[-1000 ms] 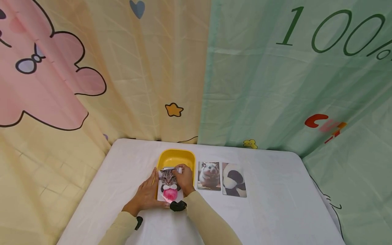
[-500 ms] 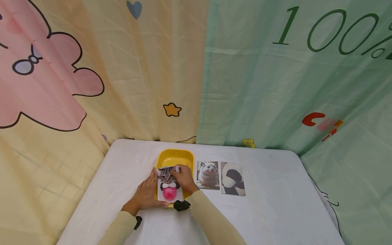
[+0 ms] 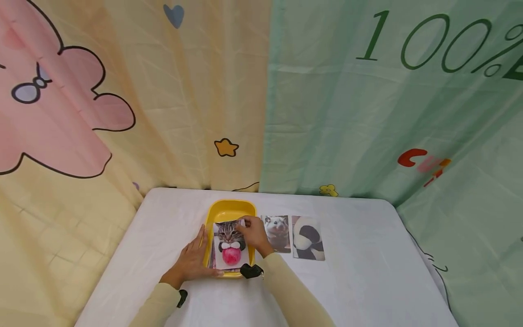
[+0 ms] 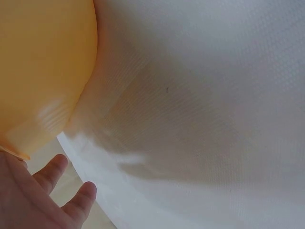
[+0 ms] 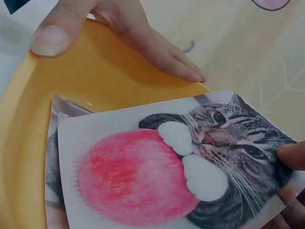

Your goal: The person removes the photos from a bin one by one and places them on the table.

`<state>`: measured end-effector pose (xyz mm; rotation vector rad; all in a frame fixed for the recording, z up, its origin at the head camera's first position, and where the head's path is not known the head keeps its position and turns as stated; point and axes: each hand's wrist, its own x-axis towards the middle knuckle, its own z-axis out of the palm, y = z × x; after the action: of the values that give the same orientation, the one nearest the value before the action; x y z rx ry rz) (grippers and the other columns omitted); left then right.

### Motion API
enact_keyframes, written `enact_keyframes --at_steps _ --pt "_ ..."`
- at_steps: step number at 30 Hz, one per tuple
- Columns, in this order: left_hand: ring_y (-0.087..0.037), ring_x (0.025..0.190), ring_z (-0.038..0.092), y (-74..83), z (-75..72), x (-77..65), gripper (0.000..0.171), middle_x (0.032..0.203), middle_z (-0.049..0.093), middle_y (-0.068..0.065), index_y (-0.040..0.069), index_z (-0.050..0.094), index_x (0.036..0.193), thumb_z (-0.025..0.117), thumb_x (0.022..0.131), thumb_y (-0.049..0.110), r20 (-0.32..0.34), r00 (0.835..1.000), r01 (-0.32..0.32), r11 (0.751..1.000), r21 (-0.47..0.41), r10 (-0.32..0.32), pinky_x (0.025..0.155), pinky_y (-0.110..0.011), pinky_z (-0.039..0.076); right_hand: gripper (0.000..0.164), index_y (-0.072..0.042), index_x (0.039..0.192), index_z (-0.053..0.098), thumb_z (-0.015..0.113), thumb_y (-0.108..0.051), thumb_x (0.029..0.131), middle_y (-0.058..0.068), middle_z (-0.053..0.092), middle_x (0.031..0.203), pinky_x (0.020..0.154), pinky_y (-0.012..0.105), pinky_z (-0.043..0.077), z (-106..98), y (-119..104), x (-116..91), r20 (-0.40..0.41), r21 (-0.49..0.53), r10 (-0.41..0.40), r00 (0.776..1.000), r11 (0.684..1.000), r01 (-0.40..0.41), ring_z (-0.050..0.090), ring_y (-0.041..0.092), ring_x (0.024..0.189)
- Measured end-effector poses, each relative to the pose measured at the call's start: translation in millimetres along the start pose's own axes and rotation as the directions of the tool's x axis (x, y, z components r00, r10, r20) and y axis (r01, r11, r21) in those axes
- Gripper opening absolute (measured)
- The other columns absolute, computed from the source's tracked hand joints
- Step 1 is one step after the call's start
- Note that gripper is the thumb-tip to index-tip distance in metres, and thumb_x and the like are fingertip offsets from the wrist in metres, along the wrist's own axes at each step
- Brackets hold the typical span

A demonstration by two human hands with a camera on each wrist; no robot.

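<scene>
Likely at pickup, the right hand pinches the cat card; left hand spreads at eight o'clock on the tray; next needs lifting.

— Which characters can you read?
— On the pale green, folded fabric curtain ahead of you: large, slanted, dark green "100%". The cut-off dark green shape at your view's right edge, you can't make out.

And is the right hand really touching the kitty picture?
Touching. The right wrist view shows the right hand with its thumb laid on the front of the cat card, covering a bit of the picture.
</scene>
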<state>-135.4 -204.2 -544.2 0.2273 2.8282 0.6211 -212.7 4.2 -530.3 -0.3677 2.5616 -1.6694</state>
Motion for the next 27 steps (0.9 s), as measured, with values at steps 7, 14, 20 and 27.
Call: enact_keyframes --at_steps 7,14,20,27 --pt "-0.045 0.139 0.022 3.1 -1.8 -0.2 0.144 0.160 -0.006 -0.019 -0.003 0.000 0.152 0.077 0.055 0.071 0.017 0.999 0.029 1.000 -0.001 -0.029 0.109 -0.063 0.022 0.017 0.005 0.102 0.070 0.067 -0.005 0.088 -0.009 0.025 0.049 0.044 0.021 0.024 -23 5 2 -0.105 0.074 -0.048 0.993 0.996 0.056 0.025 0.002 0.042" --pt "-0.045 0.139 0.022 0.9 -0.3 2.1 0.145 0.160 -0.008 -0.019 -0.003 0.000 0.152 0.075 0.055 0.074 0.023 1.000 0.020 1.000 -0.009 -0.020 0.109 -0.064 0.022 0.018 0.002 0.107 0.067 0.065 -0.009 0.092 -0.001 0.051 0.057 0.051 0.025 0.044 -56 7 0 -0.160 0.244 0.129 0.979 0.966 -0.087 0.049 0.014 0.055" --pt "-0.045 0.140 0.020 -2.1 0.7 2.2 0.146 0.160 -0.010 -0.018 -0.004 -0.002 0.152 0.074 0.056 0.075 0.026 1.000 -0.004 1.000 -0.024 0.004 0.110 -0.063 0.021 0.015 0.003 0.098 0.065 0.069 -0.007 0.089 -0.002 0.057 0.059 0.047 0.023 0.041 -86 15 -4 -0.219 0.312 0.187 0.958 0.943 -0.113 0.050 0.009 0.055" --pt "-0.045 0.140 0.020 -2.1 0.8 2.0 0.146 0.160 -0.011 -0.019 -0.004 -0.005 0.151 0.076 0.057 0.073 0.026 1.000 -0.004 1.000 -0.025 0.005 0.110 -0.063 0.020 0.018 0.004 0.098 0.065 0.072 -0.009 0.087 0.000 0.061 0.061 0.050 0.024 0.044 -129 37 -18 -0.290 0.292 0.208 0.934 0.949 -0.120 0.052 0.012 0.056"
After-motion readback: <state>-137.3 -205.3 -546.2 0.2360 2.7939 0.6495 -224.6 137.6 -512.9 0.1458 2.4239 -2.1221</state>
